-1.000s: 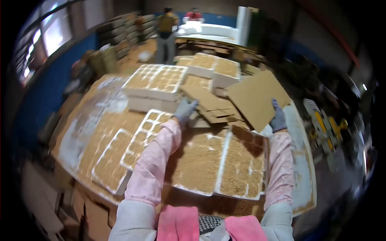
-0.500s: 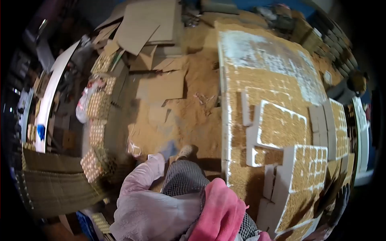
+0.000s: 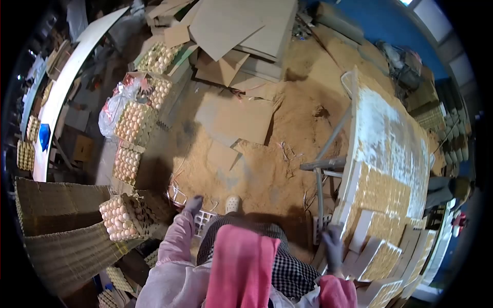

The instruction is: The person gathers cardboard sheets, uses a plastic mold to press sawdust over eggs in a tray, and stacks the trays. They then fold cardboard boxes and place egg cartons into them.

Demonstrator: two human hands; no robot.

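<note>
My left hand [image 3: 193, 205], in a grey glove, hangs low beside a white plastic crate [image 3: 204, 222] on the floor; its fingers are too small to read. My right hand [image 3: 333, 250], also gloved, is at the near edge of a long table [image 3: 354, 172], with its fingers stretched out and nothing seen in them. Just right of that hand stand white foam trays [image 3: 363, 228] filled with a brown, grainy material. The table's near part carries the same brown stuff in a grid, and its far part is whitish.
Egg trays [image 3: 134, 123] full of eggs line the left side, with an egg stack [image 3: 118, 219] by a woven mat [image 3: 61, 200]. Cardboard sheets [image 3: 241, 115] lie on the sawdust-like floor. Another person [image 3: 452, 190] stands at the far right.
My view has swung to the right, and the table and foam trays now sit further right. My right hand has come from the far right, beyond the trays, to the table's near edge.
</note>
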